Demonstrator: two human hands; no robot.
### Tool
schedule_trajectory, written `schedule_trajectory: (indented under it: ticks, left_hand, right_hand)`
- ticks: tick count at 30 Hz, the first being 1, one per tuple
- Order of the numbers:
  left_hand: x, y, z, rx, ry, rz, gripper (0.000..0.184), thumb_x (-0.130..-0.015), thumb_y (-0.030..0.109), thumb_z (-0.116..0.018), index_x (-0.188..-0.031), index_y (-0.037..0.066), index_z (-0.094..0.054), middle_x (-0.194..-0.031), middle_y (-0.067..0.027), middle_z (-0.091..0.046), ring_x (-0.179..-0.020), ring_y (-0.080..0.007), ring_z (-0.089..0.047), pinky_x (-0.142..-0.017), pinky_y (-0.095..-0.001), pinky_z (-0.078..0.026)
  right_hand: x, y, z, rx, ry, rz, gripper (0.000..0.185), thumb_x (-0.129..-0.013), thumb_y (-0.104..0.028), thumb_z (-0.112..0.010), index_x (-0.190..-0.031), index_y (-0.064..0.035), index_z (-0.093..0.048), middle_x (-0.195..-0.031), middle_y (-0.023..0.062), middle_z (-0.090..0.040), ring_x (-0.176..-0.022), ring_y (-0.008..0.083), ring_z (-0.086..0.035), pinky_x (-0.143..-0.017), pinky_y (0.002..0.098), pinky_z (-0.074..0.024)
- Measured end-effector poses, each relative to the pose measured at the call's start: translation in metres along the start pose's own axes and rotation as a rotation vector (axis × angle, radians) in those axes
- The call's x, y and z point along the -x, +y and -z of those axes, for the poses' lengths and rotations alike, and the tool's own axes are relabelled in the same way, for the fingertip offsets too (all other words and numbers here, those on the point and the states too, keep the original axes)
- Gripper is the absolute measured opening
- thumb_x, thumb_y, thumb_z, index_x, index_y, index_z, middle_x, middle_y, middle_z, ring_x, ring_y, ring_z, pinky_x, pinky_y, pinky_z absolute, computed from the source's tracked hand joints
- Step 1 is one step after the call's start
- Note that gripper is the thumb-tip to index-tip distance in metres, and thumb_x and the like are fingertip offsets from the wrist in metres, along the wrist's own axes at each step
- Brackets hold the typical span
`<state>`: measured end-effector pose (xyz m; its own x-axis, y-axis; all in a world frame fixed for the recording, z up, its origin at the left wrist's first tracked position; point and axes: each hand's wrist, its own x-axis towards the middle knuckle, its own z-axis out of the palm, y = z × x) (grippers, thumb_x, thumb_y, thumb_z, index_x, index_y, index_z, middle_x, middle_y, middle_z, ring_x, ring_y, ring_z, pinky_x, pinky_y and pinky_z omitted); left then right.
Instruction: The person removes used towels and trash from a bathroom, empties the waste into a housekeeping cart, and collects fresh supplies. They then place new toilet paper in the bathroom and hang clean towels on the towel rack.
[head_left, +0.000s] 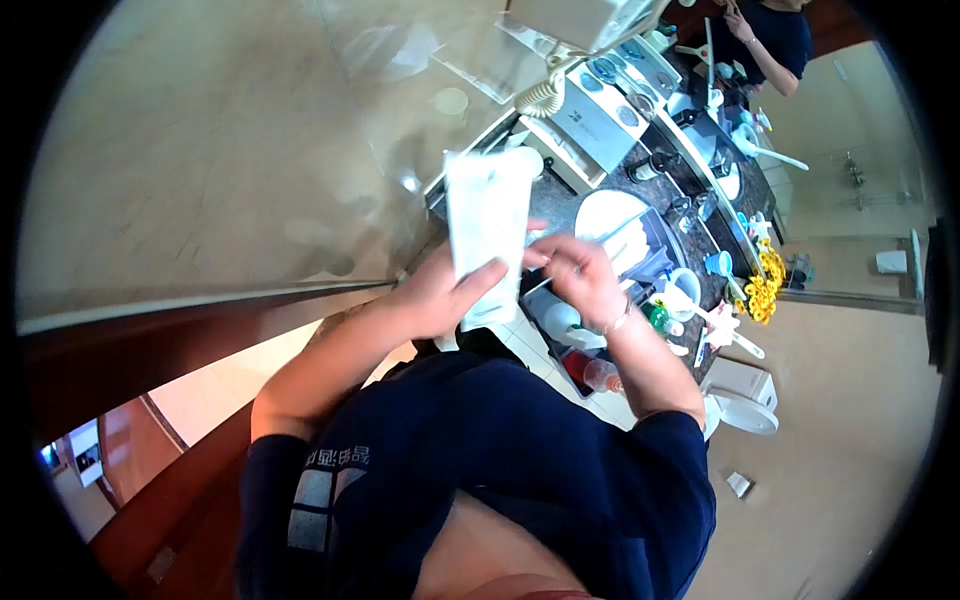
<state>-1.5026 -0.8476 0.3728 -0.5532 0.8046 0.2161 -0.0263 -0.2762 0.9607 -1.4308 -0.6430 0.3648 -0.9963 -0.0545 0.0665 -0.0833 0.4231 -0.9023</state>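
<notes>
My left hand grips a white packet; my right hand curls nearby, its grip unclear. Bottles flank my right forearm.

Right of my grip I see a dark countertop — white basin, dark bottle and pale box on it.

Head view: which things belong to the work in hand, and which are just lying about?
In hand, by the look of it:
- long white item, held in the left hand
- right hand, close beside it; its grip is unclear

Probably just lying about:
- yellow flowers
- green bottle
- coiled cord
</notes>
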Motion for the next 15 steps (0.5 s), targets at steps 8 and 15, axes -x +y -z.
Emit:
schedule_trajectory:
  ticks: [8,15]
  left_hand:
    - [-0.027,-0.031,-0.012,-0.165,0.203,0.072,0.044,-0.092,0.010,-0.038,-0.134,0.003,-0.029,-0.130,-0.0127,-0.043,-0.111,-0.0193,-0.048,-0.093,-0.0314,-0.037]
    - [0.051,0.053,0.025,-1.153,0.374,-0.296,0.026,-0.075,-0.006,-0.047,-0.098,0.001,-0.057,-0.110,-0.0161,-0.057,-0.099,-0.0290,-0.056,-0.085,-0.0352,-0.045]
  right_hand:
    - [0.030,0.013,0.019,-0.765,0.183,-0.592,0.013,-0.089,-0.019,-0.055,-0.088,-0.0065,-0.056,-0.067,0.0015,-0.060,-0.047,0.0039,-0.049,-0.036,0.0148,-0.0292]
    - [-0.036,0.141,0.080,-1.265,0.088,-0.996,0.009,-0.088,-0.009,-0.040,-0.086,-0.0004,-0.042,-0.069,0.0039,-0.048,-0.045,0.0027,-0.033,-0.033,0.0144,-0.0240]
